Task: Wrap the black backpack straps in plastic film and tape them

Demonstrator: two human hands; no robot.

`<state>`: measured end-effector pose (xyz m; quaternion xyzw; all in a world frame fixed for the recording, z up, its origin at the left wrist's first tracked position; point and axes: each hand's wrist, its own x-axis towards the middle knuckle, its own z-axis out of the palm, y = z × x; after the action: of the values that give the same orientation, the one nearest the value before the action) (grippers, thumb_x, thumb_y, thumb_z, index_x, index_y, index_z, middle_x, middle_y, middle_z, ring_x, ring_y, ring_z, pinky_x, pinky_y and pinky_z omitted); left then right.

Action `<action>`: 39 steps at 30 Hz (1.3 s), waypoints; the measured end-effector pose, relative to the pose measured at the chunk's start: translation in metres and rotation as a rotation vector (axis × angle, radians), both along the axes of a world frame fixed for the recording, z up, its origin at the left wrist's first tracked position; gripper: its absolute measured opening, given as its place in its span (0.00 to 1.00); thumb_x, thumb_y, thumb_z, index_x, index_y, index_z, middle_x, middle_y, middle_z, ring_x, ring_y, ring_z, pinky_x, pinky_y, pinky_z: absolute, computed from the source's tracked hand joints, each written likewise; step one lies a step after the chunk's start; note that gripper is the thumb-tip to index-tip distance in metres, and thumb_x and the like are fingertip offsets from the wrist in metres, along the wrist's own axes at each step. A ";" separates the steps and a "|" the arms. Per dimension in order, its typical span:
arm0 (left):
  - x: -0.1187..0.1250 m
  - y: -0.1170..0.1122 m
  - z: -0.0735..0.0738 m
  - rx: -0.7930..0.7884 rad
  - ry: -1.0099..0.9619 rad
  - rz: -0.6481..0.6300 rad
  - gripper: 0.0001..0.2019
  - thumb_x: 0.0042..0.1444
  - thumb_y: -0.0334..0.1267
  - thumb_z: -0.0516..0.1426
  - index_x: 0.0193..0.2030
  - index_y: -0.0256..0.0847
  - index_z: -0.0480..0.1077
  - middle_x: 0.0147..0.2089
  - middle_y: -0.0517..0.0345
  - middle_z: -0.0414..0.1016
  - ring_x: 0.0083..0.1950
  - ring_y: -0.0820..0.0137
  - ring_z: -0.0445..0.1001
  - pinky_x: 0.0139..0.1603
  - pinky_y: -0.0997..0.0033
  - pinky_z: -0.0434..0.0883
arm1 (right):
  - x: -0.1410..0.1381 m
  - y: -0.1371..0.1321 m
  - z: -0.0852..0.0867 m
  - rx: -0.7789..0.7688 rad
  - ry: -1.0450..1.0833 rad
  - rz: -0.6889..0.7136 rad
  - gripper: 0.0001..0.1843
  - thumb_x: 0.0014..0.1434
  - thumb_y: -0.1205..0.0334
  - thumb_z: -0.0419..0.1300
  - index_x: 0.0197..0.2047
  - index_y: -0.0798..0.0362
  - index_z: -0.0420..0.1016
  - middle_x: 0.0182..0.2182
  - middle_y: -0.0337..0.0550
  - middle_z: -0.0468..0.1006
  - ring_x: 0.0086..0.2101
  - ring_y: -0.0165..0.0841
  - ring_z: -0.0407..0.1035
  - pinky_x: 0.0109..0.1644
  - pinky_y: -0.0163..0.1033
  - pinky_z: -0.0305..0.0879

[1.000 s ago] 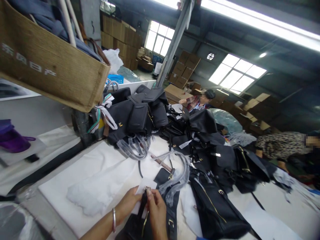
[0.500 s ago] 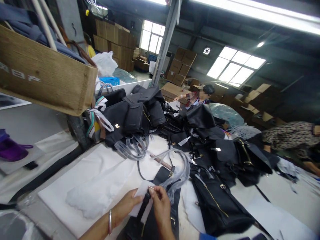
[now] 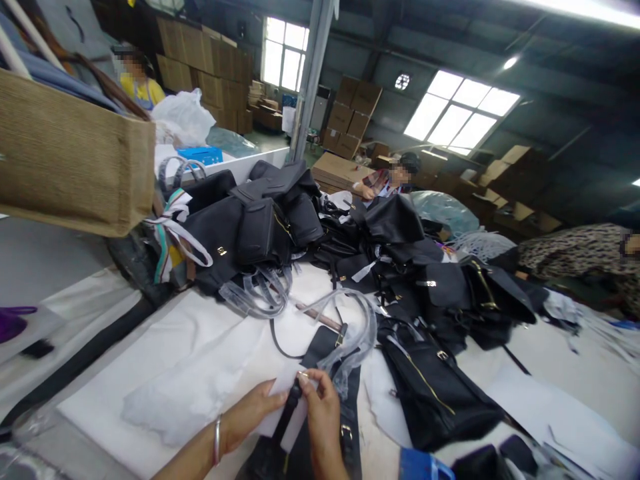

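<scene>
Low in the head view, my left hand pinches a white sheet, its thumb beside a black strap. My right hand is closed, thumb and finger on the strap's upper end, where a small piece of metal shows. The sheet lies behind the strap. Underneath both hands is a black bag with gold buckles, partly covered by my right hand. Clear-wrapped handles loop over the bag's upper part.
Several black bags are heaped across the white table. One zipped black bag lies right of my hands. A brown woven bag hangs at upper left. Co-workers are beyond the heap, with stacked cartons behind.
The view has shifted a little to the right, bringing a person in yellow further into sight at left. My hands keep nearly the same hold on the strap and sheet.
</scene>
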<state>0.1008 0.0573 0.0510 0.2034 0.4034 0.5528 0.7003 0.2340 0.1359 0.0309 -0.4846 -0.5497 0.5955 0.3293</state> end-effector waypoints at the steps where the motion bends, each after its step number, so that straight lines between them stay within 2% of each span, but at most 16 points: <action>1: 0.000 0.000 -0.001 0.002 0.002 0.001 0.23 0.55 0.40 0.59 0.58 0.37 0.66 0.51 0.47 0.77 0.54 0.56 0.72 0.57 0.55 0.65 | 0.000 -0.001 0.001 -0.001 0.003 -0.012 0.14 0.51 0.51 0.62 0.33 0.54 0.74 0.31 0.41 0.78 0.33 0.35 0.70 0.38 0.35 0.65; 6: 0.012 -0.002 -0.003 0.021 0.025 0.077 0.24 0.55 0.41 0.58 0.59 0.37 0.65 0.52 0.48 0.76 0.56 0.55 0.70 0.57 0.54 0.65 | 0.000 -0.002 -0.002 -0.003 0.001 -0.065 0.16 0.51 0.50 0.62 0.35 0.55 0.74 0.31 0.42 0.78 0.33 0.36 0.71 0.38 0.37 0.66; 13: 0.032 0.009 0.002 -0.023 0.122 0.148 0.23 0.54 0.43 0.58 0.56 0.39 0.68 0.53 0.49 0.75 0.56 0.56 0.70 0.58 0.57 0.65 | 0.004 0.002 -0.010 -0.029 0.027 -0.154 0.21 0.49 0.52 0.63 0.44 0.54 0.70 0.37 0.44 0.78 0.38 0.38 0.73 0.43 0.39 0.68; 18: 0.042 0.014 -0.009 -0.045 0.269 0.203 0.22 0.54 0.41 0.58 0.55 0.36 0.68 0.53 0.48 0.75 0.54 0.56 0.71 0.58 0.58 0.64 | 0.009 0.004 -0.012 0.002 -0.062 -0.159 0.18 0.48 0.53 0.64 0.40 0.54 0.72 0.34 0.43 0.78 0.35 0.37 0.72 0.39 0.38 0.67; 21: 0.044 0.016 -0.014 -0.056 0.320 0.180 0.22 0.53 0.40 0.57 0.54 0.34 0.69 0.54 0.47 0.75 0.54 0.56 0.72 0.58 0.59 0.64 | 0.011 0.003 -0.012 0.034 -0.142 -0.157 0.16 0.49 0.52 0.63 0.38 0.54 0.72 0.31 0.42 0.77 0.32 0.37 0.71 0.37 0.38 0.66; 24: 0.044 0.016 -0.016 -0.041 0.326 0.163 0.21 0.53 0.42 0.57 0.53 0.34 0.70 0.52 0.48 0.76 0.53 0.55 0.72 0.57 0.59 0.66 | 0.013 0.002 -0.009 0.035 -0.115 -0.149 0.17 0.50 0.51 0.63 0.38 0.55 0.73 0.30 0.43 0.77 0.33 0.38 0.71 0.39 0.40 0.66; 27: 0.042 0.017 -0.021 -0.038 0.347 0.199 0.20 0.53 0.45 0.58 0.51 0.36 0.72 0.50 0.49 0.77 0.53 0.54 0.72 0.58 0.58 0.65 | 0.021 0.006 -0.005 -0.030 0.036 -0.078 0.20 0.49 0.49 0.64 0.39 0.55 0.74 0.33 0.47 0.78 0.36 0.40 0.72 0.39 0.41 0.68; 32: 0.038 0.016 -0.030 -0.024 0.318 0.194 0.22 0.51 0.52 0.58 0.46 0.37 0.75 0.46 0.48 0.79 0.50 0.53 0.74 0.56 0.56 0.66 | 0.044 0.018 -0.007 -0.249 0.221 0.127 0.28 0.51 0.41 0.60 0.47 0.54 0.74 0.35 0.48 0.77 0.33 0.38 0.71 0.30 0.39 0.68; 35: 0.036 0.015 -0.026 -0.046 0.289 0.168 0.23 0.52 0.52 0.57 0.46 0.36 0.74 0.44 0.48 0.80 0.47 0.55 0.75 0.54 0.57 0.67 | 0.048 0.020 -0.008 -0.222 0.222 0.228 0.27 0.50 0.43 0.62 0.47 0.53 0.75 0.34 0.46 0.76 0.31 0.35 0.70 0.29 0.36 0.66; 39: 0.034 0.014 -0.015 -0.127 0.230 0.136 0.25 0.49 0.55 0.59 0.46 0.36 0.74 0.39 0.48 0.80 0.41 0.57 0.76 0.49 0.59 0.69 | 0.040 0.018 -0.003 -0.187 0.226 0.348 0.25 0.51 0.43 0.61 0.47 0.52 0.75 0.30 0.41 0.75 0.27 0.31 0.67 0.29 0.35 0.63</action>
<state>0.1350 0.0715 0.0362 0.1930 0.5278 0.5454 0.6218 0.2736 0.1543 0.0280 -0.3410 -0.5269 0.7422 0.2350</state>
